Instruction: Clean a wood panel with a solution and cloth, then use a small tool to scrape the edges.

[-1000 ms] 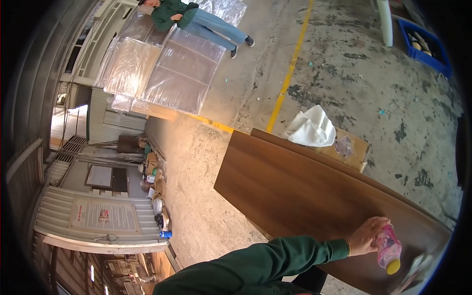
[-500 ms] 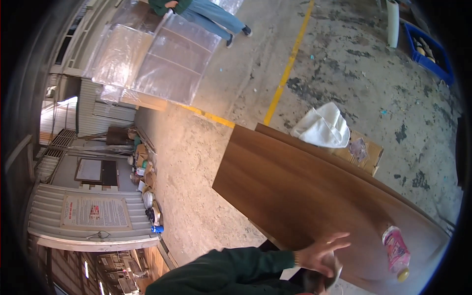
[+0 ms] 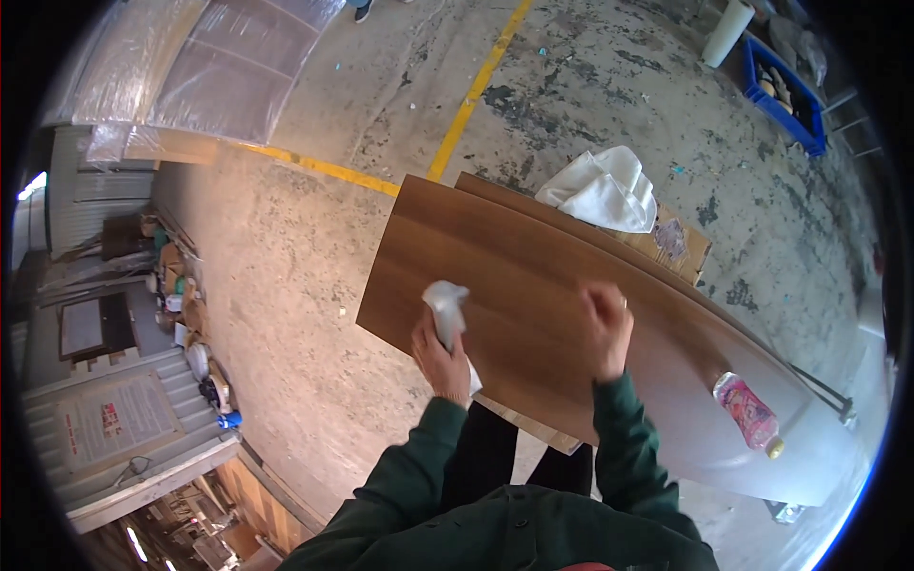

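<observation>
A brown wood-grain board lies in front of me. Over its near left part my left hand is closed around a crumpled white cloth; a white bit also shows below the palm. My right hand hovers above the middle of the board, fingers curled in and slightly blurred, with nothing visible in them. To its right, a clear bottle with a pink label and yellowish cap lies on its side on the board, cap toward me.
Beyond the board's far edge, a white cloth bundle rests by a cardboard box. A blue crate and a white roll are at the far right. Plastic-wrapped panels stand far left. Yellow lines mark the floor.
My view has swung, showing more of the board and both forearms. The hands, close together before, are now apart: the left farther left with the cloth, the right over the board.
</observation>
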A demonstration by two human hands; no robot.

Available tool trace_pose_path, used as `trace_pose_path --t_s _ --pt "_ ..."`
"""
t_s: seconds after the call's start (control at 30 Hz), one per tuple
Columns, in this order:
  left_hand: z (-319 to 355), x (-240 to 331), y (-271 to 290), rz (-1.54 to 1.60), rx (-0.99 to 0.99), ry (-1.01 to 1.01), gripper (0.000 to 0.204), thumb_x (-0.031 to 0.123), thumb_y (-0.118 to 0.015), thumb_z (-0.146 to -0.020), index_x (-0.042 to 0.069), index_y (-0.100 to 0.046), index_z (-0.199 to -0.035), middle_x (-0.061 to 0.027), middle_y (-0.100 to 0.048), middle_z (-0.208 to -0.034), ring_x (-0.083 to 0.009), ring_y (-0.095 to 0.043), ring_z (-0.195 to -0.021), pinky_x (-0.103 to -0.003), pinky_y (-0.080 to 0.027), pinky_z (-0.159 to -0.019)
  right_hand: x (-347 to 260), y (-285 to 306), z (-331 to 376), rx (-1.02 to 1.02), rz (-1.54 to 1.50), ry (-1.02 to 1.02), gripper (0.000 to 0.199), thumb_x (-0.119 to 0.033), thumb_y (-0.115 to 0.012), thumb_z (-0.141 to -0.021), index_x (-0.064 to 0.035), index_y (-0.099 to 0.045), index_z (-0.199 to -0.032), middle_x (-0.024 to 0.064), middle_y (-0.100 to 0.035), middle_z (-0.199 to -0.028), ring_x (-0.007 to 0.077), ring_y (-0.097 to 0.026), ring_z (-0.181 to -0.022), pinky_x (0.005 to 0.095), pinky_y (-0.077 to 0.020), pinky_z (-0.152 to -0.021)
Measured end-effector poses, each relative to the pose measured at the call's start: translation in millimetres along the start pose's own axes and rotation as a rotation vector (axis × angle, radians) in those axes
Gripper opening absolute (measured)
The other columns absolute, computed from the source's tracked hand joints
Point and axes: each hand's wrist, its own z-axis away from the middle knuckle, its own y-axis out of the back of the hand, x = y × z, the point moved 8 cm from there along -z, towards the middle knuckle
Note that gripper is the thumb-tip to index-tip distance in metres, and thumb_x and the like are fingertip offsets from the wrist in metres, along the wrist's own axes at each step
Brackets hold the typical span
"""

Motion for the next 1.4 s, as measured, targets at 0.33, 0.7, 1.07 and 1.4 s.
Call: trace_pose_path --t_s 0.33,0.7,1.07,1.4 --pt "-8.9 -17.9 -58.6 -0.508 0.25 0.552 0.074 0.051 -0.052 -0.081 0.013 -0.026 -0.138 -0.0139 -0.024 -0.143 -0.038 -0.021 -0.132 -0.064 -0.024 -0.097 70.1 -42.1 -105.2 -0.191 0.351 -0.017 0.019 -0.02 -0.068 -0.073 -0.0075 -0.069 -0.087 0.0075 -0.063 -0.078 0.0212 -0.06 -0.072 0.0299 -0.0464 -0.068" --pt "-12.5 -18.7 -54.2 -0.447 0.219 0.547 0.077 0.045 -0.058 -0.077 0.013 -0.025 -0.139 -0.0122 -0.021 -0.145 -0.0384 -0.019 -0.132 -0.058 -0.023 -0.101 93.9 -47.3 -126.3 -0.379 0.478 -0.252 0.02 -0.023 -0.073 -0.069 -0.0112 -0.071 -0.085 0.0027 -0.068 -0.074 0.0109 -0.061 -0.069 0.0252 -0.047 -0.065" --pt "-12.4 -20.0 -57.8 -0.427 0.205 0.538 0.087 0.037 -0.068 -0.071 0.014 -0.02 -0.14 -0.0134 -0.02 -0.145 -0.0396 -0.018 -0.132 -0.058 -0.022 -0.102 78.6 -61.8 -129.8 -0.426 0.553 -0.248 0.021 -0.021 -0.073 -0.068 -0.0092 -0.071 -0.085 0.0047 -0.068 -0.074 0.0137 -0.062 -0.068 0.0262 -0.0476 -0.065" --pt "-13.1 -22.4 -60.7 -0.472 0.225 0.53 0.082 0.039 -0.066 -0.074 0.013 -0.022 -0.139 -0.0129 -0.022 -0.144 -0.0391 -0.021 -0.131 -0.057 -0.023 -0.102 63.4 -98.3 -137.2 -0.436 0.457 -0.153 0.021 -0.026 -0.072 -0.068 -0.0126 -0.071 -0.085 0.0052 -0.067 -0.074 0.0152 -0.062 -0.07 0.0281 -0.0471 -0.066"
